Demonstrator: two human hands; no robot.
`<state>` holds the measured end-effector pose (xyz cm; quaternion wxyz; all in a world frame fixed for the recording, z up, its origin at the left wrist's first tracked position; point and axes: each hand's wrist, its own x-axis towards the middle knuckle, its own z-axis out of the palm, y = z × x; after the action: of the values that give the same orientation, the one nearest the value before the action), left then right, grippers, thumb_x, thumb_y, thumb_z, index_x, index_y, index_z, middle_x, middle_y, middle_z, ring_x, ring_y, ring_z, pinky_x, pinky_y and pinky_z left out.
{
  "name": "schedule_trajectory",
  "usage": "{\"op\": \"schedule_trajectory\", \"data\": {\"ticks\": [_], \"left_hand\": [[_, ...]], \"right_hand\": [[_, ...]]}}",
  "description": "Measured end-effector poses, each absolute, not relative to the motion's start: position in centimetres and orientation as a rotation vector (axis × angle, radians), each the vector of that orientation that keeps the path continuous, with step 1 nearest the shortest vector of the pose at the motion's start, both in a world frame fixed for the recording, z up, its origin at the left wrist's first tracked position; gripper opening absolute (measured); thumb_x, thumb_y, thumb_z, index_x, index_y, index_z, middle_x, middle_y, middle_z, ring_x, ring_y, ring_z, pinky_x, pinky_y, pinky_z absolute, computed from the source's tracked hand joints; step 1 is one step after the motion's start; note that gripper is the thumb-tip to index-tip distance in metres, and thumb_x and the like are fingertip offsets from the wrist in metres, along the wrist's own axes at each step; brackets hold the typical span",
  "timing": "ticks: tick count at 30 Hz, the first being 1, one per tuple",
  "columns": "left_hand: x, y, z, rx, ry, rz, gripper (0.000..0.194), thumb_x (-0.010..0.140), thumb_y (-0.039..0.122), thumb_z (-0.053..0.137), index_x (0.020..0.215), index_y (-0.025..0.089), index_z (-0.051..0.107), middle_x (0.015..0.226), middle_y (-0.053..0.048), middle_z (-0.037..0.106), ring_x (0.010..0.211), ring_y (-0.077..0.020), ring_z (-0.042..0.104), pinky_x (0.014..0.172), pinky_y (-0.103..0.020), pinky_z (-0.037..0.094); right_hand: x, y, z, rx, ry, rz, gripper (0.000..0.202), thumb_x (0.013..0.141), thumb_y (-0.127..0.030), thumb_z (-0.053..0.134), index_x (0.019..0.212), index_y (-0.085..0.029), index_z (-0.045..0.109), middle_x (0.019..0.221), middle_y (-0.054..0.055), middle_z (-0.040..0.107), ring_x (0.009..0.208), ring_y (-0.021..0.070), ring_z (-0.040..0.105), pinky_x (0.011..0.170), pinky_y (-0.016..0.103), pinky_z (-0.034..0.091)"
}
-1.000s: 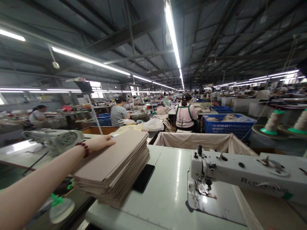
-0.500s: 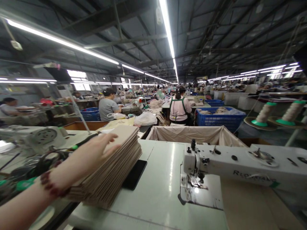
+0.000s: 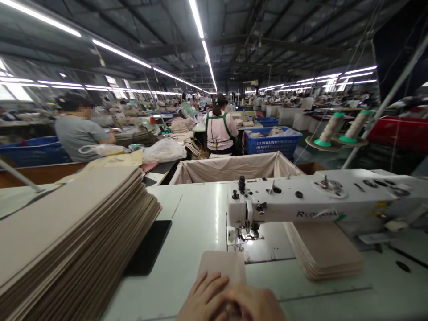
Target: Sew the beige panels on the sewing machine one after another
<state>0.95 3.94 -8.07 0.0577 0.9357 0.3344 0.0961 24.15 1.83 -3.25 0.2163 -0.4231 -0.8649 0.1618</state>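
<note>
A beige fabric panel (image 3: pixel 222 263) with rounded corners lies on the machine table, just in front of the sewing machine's presser foot (image 3: pixel 250 236). My left hand (image 3: pixel 205 296) rests flat on its near part, fingers stretched forward. Close against it, my right hand (image 3: pixel 256 303) is curled at the panel's near right edge; its fingertips are partly hidden and blurred. Left of them stands a tall stack of beige panels (image 3: pixel 83 214), with a black phone (image 3: pixel 150 247) beside it. A smaller stack of beige panels (image 3: pixel 326 249) sits under the machine arm.
The white sewing machine (image 3: pixel 284 198) spans the right side. Beyond the table edge is a cloth-lined bin (image 3: pixel 230 169), with a blue basket (image 3: pixel 272 141) behind it. Two thread cones (image 3: pixel 334 127) stand at right. Two co-workers sit ahead.
My left hand has moved from the tall stack to the panel before the presser foot. My right hand has come into view, and the view has turned right and down.
</note>
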Motion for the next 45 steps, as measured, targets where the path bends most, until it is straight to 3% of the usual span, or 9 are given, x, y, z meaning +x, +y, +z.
{"op": "schedule_trajectory", "data": {"ticks": [2, 5, 9, 19, 30, 45], "left_hand": [[-0.1, 3.9, -7.0, 2.825, 1.084, 0.269, 0.055, 0.096, 0.029, 0.054, 0.146, 0.037, 0.034, 0.151, 0.0, 0.036, 0.136, -0.0259, 0.039, 0.114, -0.049, 0.029], [-0.5, 4.2, -5.8, 2.758, 1.226, 0.251, 0.054, 0.097, 0.03, 0.052, 0.147, 0.035, 0.033, 0.155, -0.001, 0.029, 0.139, -0.028, 0.032, 0.115, -0.055, 0.02], [0.5, 5.3, -5.2, 2.672, 1.281, 0.268, 0.053, 0.098, 0.032, 0.048, 0.148, 0.036, 0.03, 0.153, 0.0, 0.032, 0.14, -0.0271, 0.031, 0.116, -0.058, 0.01], [2.9, 7.4, -5.0, 2.629, 1.275, 0.332, 0.052, 0.097, 0.031, 0.049, 0.147, 0.036, 0.034, 0.152, -0.001, 0.034, 0.14, -0.0271, 0.031, 0.116, -0.058, 0.009], [2.9, 7.3, -4.9, 2.558, 1.277, 0.24, 0.053, 0.098, 0.028, 0.047, 0.148, 0.037, 0.031, 0.154, 0.002, 0.029, 0.143, -0.0269, 0.024, 0.115, -0.061, 0.004], [2.7, 7.3, -4.8, 2.527, 1.271, 0.323, 0.05, 0.095, 0.033, 0.053, 0.142, 0.043, 0.039, 0.155, 0.005, 0.028, 0.143, -0.0314, 0.02, 0.113, -0.064, 0.007]], "right_hand": [[25.2, 5.0, -4.5, -1.315, -2.36, 0.475, 0.055, 0.084, -0.007, 0.055, 0.135, -0.026, 0.047, 0.138, 0.004, 0.053, 0.113, 0.0215, 0.059, 0.094, 0.035, 0.05], [26.5, 7.8, -6.1, -1.488, -2.37, 0.427, 0.074, 0.074, 0.002, 0.049, 0.139, -0.033, 0.042, 0.147, -0.005, 0.044, 0.113, 0.0195, 0.06, 0.095, 0.034, 0.049], [27.3, 7.7, -7.6, -1.621, -2.353, 0.298, 0.071, 0.076, -0.001, 0.047, 0.14, -0.031, 0.041, 0.146, -0.005, 0.044, 0.11, 0.0201, 0.061, 0.091, 0.035, 0.051], [27.4, 7.1, -8.0, -1.68, -2.41, 0.204, 0.069, 0.082, -0.006, 0.048, 0.143, -0.035, 0.035, 0.149, -0.003, 0.041, 0.099, 0.021, 0.065, 0.079, 0.036, 0.054], [27.3, 7.2, -6.7, -1.702, -2.459, 0.229, 0.068, 0.083, -0.006, 0.048, 0.143, -0.034, 0.037, 0.148, -0.002, 0.042, 0.096, 0.0208, 0.067, 0.076, 0.036, 0.056], [27.2, 7.3, -7.3, -1.679, -2.394, 0.251, 0.068, 0.084, -0.007, 0.046, 0.144, -0.036, 0.034, 0.146, -0.002, 0.044, 0.102, 0.0201, 0.064, 0.081, 0.034, 0.055]]}}
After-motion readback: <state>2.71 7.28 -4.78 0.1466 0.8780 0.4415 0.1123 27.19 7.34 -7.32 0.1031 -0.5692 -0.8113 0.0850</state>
